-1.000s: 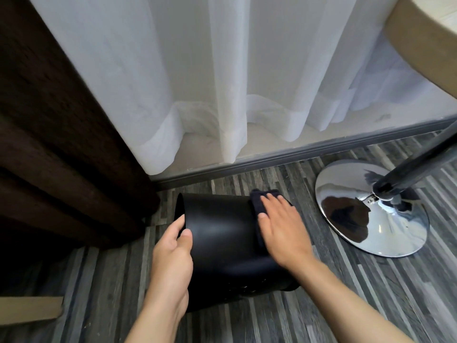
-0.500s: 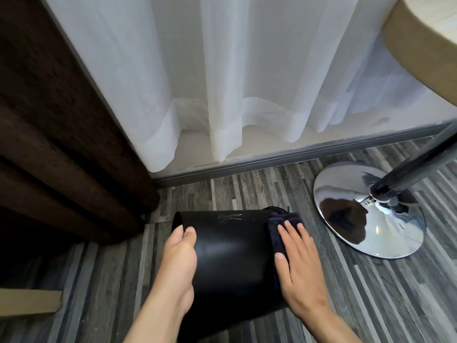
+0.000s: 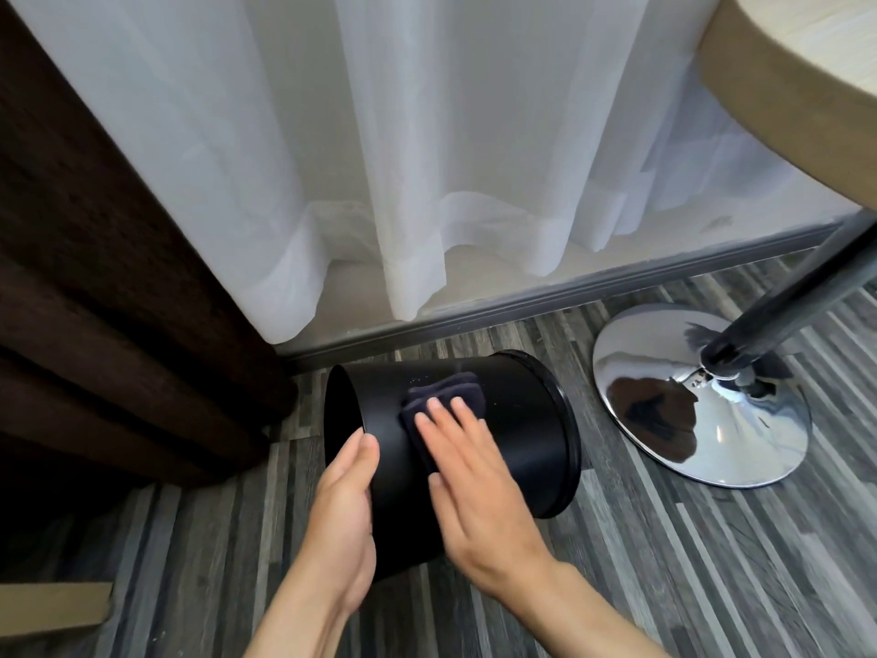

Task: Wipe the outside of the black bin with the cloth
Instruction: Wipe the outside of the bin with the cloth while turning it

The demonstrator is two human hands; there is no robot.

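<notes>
The black bin lies tipped on its side on the striped grey floor, its open mouth toward the left and its flanged base toward the right. My left hand grips the rim at the mouth, thumb over the edge. My right hand lies flat on the upper side wall, fingers spread, pressing a folded dark cloth against the bin. Most of the cloth is hidden under my fingers; its far edge sticks out beyond the fingertips.
A chrome round table base with a dark pole stands just right of the bin. White sheer curtains hang behind, a dark brown curtain at left. A tan tabletop edge overhangs at top right.
The bin has turned so its flanged base now shows at the right. My right hand has slid the cloth leftward from the base end onto the middle of the wall. My left hand stays at the rim.
</notes>
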